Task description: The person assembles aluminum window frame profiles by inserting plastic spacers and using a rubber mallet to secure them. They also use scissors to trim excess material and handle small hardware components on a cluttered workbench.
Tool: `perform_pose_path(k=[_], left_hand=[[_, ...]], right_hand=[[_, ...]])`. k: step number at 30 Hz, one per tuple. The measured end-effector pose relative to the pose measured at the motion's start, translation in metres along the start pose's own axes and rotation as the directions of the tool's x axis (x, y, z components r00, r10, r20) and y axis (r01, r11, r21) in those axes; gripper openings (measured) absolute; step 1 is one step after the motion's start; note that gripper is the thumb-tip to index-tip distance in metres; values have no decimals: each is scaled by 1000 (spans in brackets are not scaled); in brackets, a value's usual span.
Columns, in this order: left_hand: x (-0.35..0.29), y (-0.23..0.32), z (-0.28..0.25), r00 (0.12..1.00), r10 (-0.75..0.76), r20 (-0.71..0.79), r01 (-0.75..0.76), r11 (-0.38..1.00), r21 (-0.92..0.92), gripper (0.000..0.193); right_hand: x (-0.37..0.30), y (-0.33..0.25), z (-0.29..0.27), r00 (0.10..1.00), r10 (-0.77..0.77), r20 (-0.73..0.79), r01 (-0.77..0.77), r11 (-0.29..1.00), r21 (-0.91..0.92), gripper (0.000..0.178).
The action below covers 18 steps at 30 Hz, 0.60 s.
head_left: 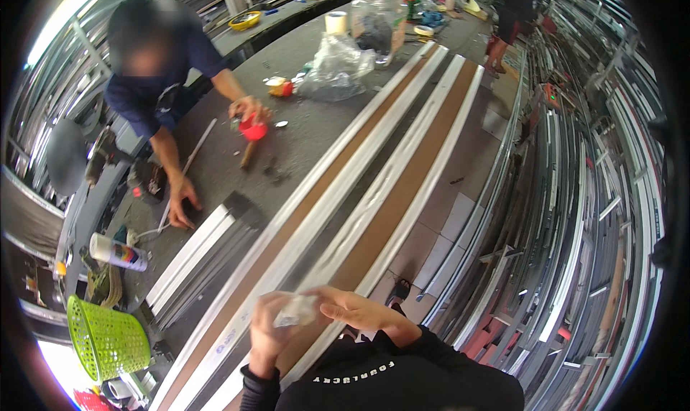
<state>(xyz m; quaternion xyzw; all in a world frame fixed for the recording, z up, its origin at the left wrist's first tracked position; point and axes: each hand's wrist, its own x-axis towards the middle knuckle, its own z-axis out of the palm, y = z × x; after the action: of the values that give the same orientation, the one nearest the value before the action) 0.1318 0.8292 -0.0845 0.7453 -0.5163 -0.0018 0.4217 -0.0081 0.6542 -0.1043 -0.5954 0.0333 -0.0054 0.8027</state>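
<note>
Your left hand (266, 333) and right hand (356, 312) meet at one small pale bundle (293, 311).
Your left fingers close around the bundle; you cannot tell whether your right hand grips or only touches it. Blur hides its long axis. It is in front of you, above two brown-and-white panels (407, 211), side by side, both running lower left to upper right. One co-worker (147, 88) reaches across with two hands.

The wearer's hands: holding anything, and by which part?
The left hand grips a whitish crumpled piece by its left side; any grip by the right hand is unclear.
</note>
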Motion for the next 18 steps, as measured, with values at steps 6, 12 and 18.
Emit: perform_pose_path(k=[6, 12, 18], left_hand=[[95, 75, 142, 940, 184, 288, -135, 974, -182, 60], [184, 146, 262, 852, 314, 419, -218, 940, -262, 60], [257, 173, 339, 823, 349, 448, -257, 932, -255, 49]], right_hand=[[-98, -33, -125, 957, -41, -287, 47, 999, 14, 52], [-189, -79, -240, 885, 33, -464, -36, 999, 3, 49], [-200, -88, -327, 808, 38, -588, 65, 986, 153, 46]])
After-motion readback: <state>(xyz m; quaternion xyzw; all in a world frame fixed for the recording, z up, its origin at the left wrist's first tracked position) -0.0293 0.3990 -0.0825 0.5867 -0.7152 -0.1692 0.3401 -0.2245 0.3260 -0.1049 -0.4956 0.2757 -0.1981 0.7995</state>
